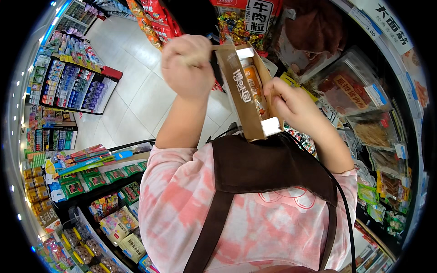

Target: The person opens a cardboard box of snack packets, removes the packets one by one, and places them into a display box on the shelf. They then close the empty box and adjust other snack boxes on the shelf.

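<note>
An open brown cardboard box [240, 99] with printed writing is tilted in front of my chest. Inside it lie packs with orange labels [252, 80], partly hidden by the walls. My left hand [187, 66] is a blurred, curled fist at the box's upper left corner, where a narrow cardboard edge meets the fingers; the fingertips are hidden. On the other side, my right hand [286, 100] pinches the right wall of the box with bent fingers. White inner flaps [272, 126] show at both ends of the box.
A large red snack bag [235, 20] hangs just beyond the box. Packaged foods [344, 83] fill the rack at right. Snack shelves [112, 174] stand close at lower left, and a product stand [75, 85] is farther off on the tiled floor [136, 99]. A black cable [344, 204] crosses my right side.
</note>
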`<state>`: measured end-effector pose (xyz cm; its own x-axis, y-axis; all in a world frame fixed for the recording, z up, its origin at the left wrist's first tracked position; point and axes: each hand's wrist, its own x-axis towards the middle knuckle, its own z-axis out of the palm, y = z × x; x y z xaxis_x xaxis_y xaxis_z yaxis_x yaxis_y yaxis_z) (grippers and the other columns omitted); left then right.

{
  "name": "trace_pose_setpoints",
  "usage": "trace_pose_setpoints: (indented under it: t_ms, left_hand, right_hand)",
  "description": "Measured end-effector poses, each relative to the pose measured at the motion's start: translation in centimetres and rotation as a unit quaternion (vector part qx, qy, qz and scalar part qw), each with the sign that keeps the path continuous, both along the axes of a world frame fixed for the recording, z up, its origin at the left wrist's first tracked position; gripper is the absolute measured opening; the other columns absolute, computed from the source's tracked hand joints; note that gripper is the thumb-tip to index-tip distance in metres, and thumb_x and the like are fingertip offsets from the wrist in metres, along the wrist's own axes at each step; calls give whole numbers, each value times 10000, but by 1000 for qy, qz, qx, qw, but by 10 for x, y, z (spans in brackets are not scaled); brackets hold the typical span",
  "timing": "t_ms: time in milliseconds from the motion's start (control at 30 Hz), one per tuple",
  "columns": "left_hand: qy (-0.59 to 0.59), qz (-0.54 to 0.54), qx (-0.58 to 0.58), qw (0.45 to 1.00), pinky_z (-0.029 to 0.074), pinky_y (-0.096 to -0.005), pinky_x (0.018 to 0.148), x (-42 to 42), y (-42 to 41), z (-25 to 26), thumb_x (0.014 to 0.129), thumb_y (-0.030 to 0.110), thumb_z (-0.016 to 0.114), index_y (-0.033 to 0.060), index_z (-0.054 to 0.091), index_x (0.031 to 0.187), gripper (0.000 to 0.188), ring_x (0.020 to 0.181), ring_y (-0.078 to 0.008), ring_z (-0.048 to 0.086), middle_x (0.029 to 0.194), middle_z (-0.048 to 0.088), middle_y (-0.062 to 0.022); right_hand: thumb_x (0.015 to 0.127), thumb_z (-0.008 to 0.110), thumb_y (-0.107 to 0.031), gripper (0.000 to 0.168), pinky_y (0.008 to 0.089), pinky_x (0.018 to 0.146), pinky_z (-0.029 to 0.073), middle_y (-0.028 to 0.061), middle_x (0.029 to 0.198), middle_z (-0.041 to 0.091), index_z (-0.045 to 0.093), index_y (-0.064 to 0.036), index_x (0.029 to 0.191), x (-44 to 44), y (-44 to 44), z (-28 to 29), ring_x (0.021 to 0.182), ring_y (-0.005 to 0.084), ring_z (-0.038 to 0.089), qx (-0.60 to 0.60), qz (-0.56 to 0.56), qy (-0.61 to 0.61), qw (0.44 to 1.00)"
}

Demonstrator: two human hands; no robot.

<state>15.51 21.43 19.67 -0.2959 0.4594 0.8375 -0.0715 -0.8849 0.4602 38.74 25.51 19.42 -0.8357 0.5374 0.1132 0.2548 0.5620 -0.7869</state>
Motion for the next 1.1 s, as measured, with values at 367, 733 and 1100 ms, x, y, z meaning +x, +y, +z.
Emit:
trace_pose_setpoints:
  t_ms: [367, 733, 1100]
  left_hand:
    - [442, 88, -276, 849, 450, -315, 619, 16, -32, -23, 690, -24, 396, 39, 558, 820, 218, 641, -240, 560, 729, 596, -102]
    - [189, 55, -381, 904, 359, -258, 516, -1, -44, -50, 716, -2, 394, 29, 507, 692, 119, 564, -112, 441, 652, 486, -20]
    - [160, -60, -488, 856, 251, -172, 522, 13, -56, -43, 729, 14, 623, 106, 398, 805, 255, 618, -6, 304, 788, 371, 54]
  right_hand:
    - [782, 450, -26, 86, 356, 577, 433, 128, 662, 546, 529, -49, 807, 2, -3, -17, 618, 276, 565, 11, 8, 5, 1000]
    - [773, 479, -51, 55, 391, 579, 440, 114, 677, 566, 532, -66, 780, 5, 0, -29, 658, 312, 576, 1, 50, 43, 998]
    - [774, 493, -52, 49, 378, 620, 445, 110, 707, 568, 530, -63, 803, 8, 8, -34, 703, 313, 574, 27, 96, 40, 994]
